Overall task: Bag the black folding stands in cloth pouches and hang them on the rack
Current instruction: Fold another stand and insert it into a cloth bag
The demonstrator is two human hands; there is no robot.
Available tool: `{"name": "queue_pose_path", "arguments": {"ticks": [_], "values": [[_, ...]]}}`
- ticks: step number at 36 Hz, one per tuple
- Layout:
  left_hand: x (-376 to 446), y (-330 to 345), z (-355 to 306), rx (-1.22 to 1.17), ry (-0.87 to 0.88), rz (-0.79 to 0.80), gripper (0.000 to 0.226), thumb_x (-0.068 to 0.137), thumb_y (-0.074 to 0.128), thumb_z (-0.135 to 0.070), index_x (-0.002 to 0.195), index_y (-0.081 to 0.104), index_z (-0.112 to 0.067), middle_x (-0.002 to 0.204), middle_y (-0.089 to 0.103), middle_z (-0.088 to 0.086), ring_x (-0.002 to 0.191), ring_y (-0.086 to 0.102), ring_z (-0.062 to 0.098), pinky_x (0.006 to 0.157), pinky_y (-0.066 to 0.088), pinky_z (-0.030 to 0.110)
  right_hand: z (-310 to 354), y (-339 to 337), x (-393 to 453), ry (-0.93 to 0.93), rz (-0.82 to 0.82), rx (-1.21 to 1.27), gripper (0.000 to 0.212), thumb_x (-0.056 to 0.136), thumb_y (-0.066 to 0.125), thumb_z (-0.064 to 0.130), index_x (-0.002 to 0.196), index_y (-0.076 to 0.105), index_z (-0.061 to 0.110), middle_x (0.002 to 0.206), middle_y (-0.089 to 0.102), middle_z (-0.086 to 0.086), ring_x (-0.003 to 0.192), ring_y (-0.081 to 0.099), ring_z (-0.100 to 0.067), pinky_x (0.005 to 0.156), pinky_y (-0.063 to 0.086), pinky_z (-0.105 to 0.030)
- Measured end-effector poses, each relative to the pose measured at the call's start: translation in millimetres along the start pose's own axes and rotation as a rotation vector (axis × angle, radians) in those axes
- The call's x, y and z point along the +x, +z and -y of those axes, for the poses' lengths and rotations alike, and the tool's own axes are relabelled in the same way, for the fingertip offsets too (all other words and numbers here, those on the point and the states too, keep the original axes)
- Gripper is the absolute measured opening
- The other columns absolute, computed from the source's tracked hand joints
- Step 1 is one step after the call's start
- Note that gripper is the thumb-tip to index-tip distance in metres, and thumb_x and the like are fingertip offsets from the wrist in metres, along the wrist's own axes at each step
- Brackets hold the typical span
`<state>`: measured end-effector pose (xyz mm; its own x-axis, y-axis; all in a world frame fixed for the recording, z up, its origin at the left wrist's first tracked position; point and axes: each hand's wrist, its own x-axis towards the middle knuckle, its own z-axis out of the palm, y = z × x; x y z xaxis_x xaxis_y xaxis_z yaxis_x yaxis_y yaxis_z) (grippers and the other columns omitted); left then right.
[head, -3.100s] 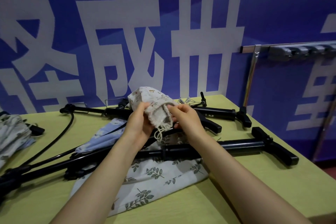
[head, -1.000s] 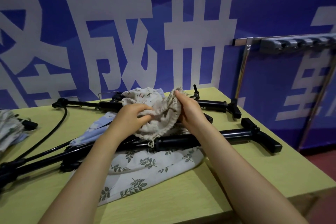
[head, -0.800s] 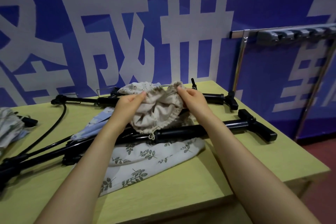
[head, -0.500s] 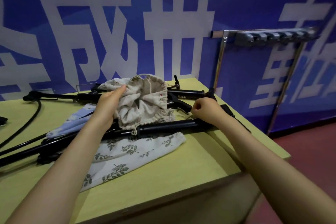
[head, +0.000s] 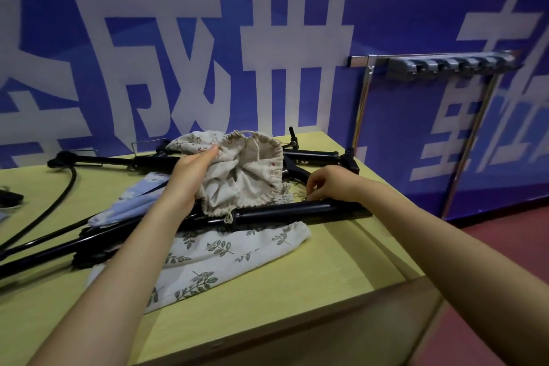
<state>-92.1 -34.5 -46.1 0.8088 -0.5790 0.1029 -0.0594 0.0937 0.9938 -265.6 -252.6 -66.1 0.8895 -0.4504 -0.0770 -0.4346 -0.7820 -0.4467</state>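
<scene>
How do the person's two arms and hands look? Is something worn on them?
Both forearms are bare up to the picture's edge: no sleeve, watch or bracelet shows. The left hand and the right hand wear no gloves, and no ring shows. The fingernails look short and unpainted.

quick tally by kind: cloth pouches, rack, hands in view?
Cloth pouches: 3 (beige pouch, leaf-print pouch, light blue pouch)
Rack: 1 (rack)
Hands: 2 (left hand, right hand)
Total: 6
</scene>
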Motion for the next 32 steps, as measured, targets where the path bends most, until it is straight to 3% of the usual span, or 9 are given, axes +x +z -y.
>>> {"name": "queue_pose_path", "arguments": {"ticks": [5, 10, 17, 25, 32], "values": [[0.0, 0.3, 1.0, -0.004, 0.002, -0.011, 0.015, 0.094, 0.061, -0.029, 0.088, 0.071, -0.019, 0.086, 0.076, -0.003, 0.092, 0.069, 0.016, 0.086, 0.052, 0.031, 1.1, 1.7, 2.4, 0.029, 0.013, 0.007, 0.004, 0.089, 0.068, 0.023, 0.085, 0.067, 0.025, 0.092, 0.066, 0.003, 0.088, 0.06, -0.015, 0.082, 0.051, -0.029], [0.8, -1.0, 1.9, -0.017, -0.006, -0.003, 0.016, 0.094, 0.061, -0.029, 0.091, 0.073, -0.019, 0.091, 0.076, -0.001, 0.096, 0.069, 0.018, 0.089, 0.052, 0.033, -1.0, 3.4, -1.5, 0.053, 0.048, 0.086, 0.006, 0.093, 0.063, 0.025, 0.088, 0.066, 0.024, 0.087, 0.064, 0.006, 0.079, 0.056, -0.008, 0.068, 0.041, -0.02], [3.0, -2.7, 2.3, -0.03, -0.015, 0.002, 0.018, 0.094, 0.061, -0.029, 0.092, 0.073, -0.017, 0.089, 0.076, 0.0, 0.095, 0.07, 0.018, 0.088, 0.052, 0.033, 1.6, 3.5, -4.1, 0.053, 0.028, 0.126, 0.007, 0.091, 0.064, 0.026, 0.085, 0.064, 0.023, 0.086, 0.063, 0.003, 0.078, 0.056, -0.009, 0.07, 0.042, -0.023], [6.8, -7.2, 2.1, -0.094, -0.059, -0.004, 0.024, 0.094, 0.06, -0.029, 0.103, 0.072, -0.01, 0.098, 0.075, 0.007, 0.1, 0.069, 0.023, 0.097, 0.051, 0.038, 1.8, 3.2, -4.7, 0.04, 0.022, 0.135, 0.007, 0.092, 0.063, 0.019, 0.092, 0.07, 0.022, 0.1, 0.067, 0.001, 0.093, 0.061, -0.013, 0.088, 0.05, -0.029], [10.2, -12.0, 1.3, -0.136, -0.085, -0.023, 0.029, 0.093, 0.061, -0.03, 0.11, 0.07, -0.009, 0.105, 0.074, 0.01, 0.102, 0.069, 0.024, 0.101, 0.049, 0.042, 1.5, 7.3, -7.5, 0.035, -0.086, 0.115, 0.008, 0.094, 0.06, 0.021, 0.09, 0.067, 0.023, 0.093, 0.067, 0.003, 0.086, 0.061, -0.01, 0.077, 0.049, -0.023]]}}
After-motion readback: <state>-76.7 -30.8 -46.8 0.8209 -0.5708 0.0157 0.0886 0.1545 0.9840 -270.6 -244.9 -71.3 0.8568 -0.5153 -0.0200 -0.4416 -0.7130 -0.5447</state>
